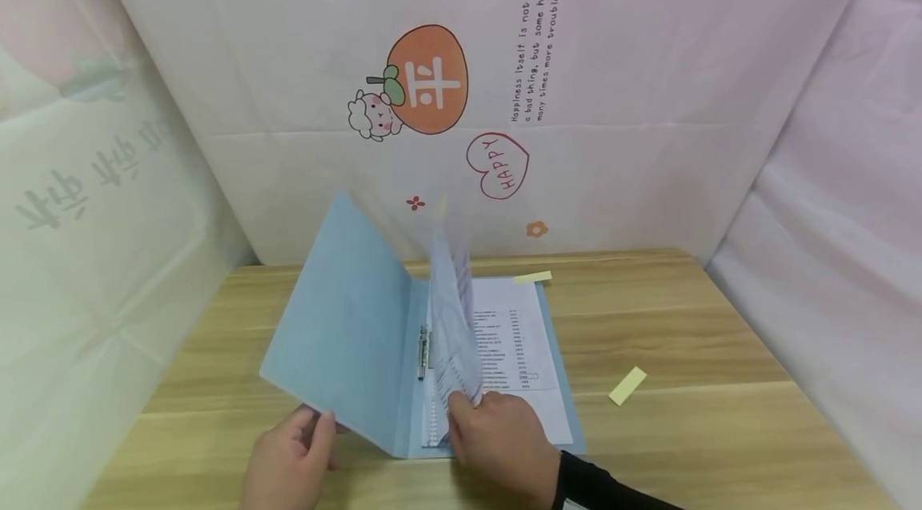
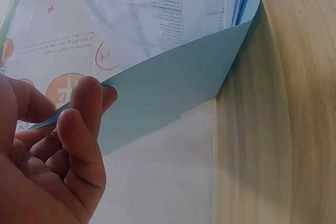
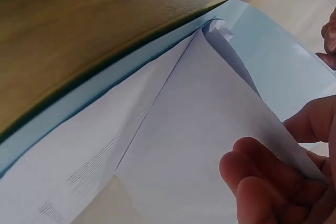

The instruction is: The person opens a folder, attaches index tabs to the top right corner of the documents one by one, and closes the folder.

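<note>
A light blue clip folder lies open on the table, its front cover tilted up at the left. My left hand pinches the near edge of that cover between thumb and fingers, as the left wrist view also shows. My right hand grips several printed sheets by their near right edge, holding them lifted and bent partway over. A metal clip shows along the folder's spine. Beneath the raised sheets, a printed page lies flat in the folder, with a yellow sticky strip at its top right corner.
A second yellow sticky strip lies on the wooden table, right of the folder. White cloth with printed cartoons hangs behind the table, and pale cloth hangs on both sides.
</note>
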The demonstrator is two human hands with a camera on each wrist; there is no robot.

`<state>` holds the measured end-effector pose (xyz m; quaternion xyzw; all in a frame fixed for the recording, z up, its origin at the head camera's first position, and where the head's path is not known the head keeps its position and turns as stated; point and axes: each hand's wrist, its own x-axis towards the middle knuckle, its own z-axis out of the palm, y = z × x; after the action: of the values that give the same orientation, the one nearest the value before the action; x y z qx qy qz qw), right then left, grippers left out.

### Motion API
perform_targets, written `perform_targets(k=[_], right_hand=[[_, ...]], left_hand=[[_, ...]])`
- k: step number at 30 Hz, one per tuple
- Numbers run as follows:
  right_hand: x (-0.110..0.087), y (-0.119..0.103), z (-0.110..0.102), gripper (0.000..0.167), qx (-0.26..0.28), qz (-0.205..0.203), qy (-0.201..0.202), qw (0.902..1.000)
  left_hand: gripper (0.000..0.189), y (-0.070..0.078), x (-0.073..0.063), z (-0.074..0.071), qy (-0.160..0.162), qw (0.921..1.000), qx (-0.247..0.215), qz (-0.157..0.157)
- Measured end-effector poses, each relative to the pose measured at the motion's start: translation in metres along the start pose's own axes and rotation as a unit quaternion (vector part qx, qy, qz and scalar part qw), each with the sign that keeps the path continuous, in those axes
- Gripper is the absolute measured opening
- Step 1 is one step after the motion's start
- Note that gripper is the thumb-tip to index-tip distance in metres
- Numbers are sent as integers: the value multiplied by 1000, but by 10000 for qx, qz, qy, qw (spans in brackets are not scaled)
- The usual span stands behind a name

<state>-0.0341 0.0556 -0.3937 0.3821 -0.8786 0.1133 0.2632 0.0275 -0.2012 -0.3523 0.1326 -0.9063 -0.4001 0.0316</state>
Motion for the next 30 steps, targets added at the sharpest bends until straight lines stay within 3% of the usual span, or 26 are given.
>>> perform_targets(k=[4,10,22,26,30], right_hand=[[-10,5,-4,12,-16,108,20,9999],[-22,14,-15,32,-167,165,246,9994],[-38,33,-38,19,-519,603,189,9966],[-38,33,-44,23,-697,949,-81,9930],[-32,34,-46,22,-478,975,-779,9910]], left_hand=[[27,0,0,0,43,9999,44,101],[29,1,-1,0,47,9999,65,104],[24,-1,-2,-1,99,9998,-26,159],[25,-1,-2,0,133,9997,-19,207],[28,-3,-2,1,85,9999,45,138]])
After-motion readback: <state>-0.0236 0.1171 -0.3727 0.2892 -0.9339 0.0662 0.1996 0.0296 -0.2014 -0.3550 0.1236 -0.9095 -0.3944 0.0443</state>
